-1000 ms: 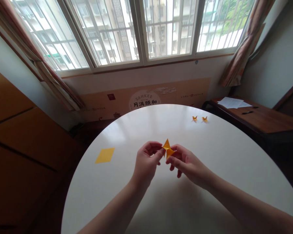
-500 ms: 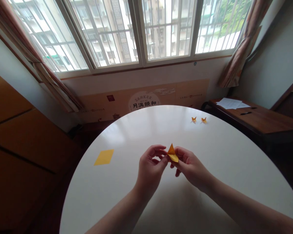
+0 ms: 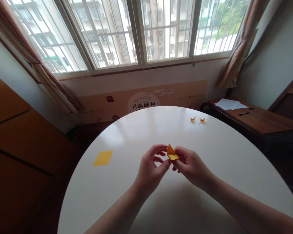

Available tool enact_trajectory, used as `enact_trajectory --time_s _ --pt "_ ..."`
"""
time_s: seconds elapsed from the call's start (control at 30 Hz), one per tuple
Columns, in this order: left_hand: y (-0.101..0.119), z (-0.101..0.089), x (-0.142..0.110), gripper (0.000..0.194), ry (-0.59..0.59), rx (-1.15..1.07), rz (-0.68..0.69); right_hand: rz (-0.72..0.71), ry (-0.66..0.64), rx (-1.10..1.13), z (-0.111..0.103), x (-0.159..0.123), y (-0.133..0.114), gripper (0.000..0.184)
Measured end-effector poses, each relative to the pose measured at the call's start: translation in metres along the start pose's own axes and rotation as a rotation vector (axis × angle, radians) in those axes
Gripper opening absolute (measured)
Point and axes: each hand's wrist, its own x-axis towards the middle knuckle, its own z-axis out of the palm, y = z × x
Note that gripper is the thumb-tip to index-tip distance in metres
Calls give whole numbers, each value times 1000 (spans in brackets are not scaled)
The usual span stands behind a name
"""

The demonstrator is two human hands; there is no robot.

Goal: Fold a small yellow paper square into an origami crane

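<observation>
Between my hands, above the white round table (image 3: pixel 127 191), is a small folded piece of yellow-orange origami paper (image 3: pixel 172 154). One pointed flap stands up and a lighter flap spreads toward me. My right hand (image 3: pixel 191 165) pinches its right side between thumb and fingers. On the other side, my left hand (image 3: pixel 152 167) has its thumb tip at the paper's lower edge and its curled fingers by the left edge. The fingertips behind the paper are partly hidden.
A flat yellow paper sheet (image 3: pixel 103 158) lies on the table at left. Two small folded paper birds (image 3: pixel 192 120) stand near the far right edge. Beyond, a wooden side table (image 3: pixel 266 120) holds white papers (image 3: pixel 230 104) and a dark slim object (image 3: pixel 243 114).
The folded paper has turned slightly, its lower flap now tilted more to the right. My left thumb has shifted a little to the right beneath it. The view has moved slightly.
</observation>
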Motion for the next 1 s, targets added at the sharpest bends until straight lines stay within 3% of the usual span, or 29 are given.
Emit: enact_trajectory --time_s 0.23,0.53,1.0 --pt "7 0 -5 29 -16 171 171 -79 22 -159 -2 -3 -4 8" --pt "9 4 -9 16 48 208 212 -142 70 -158 -2 -4 -13 8" --pt "14 6 -11 28 134 271 289 -256 100 -295 4 -12 -23 9"
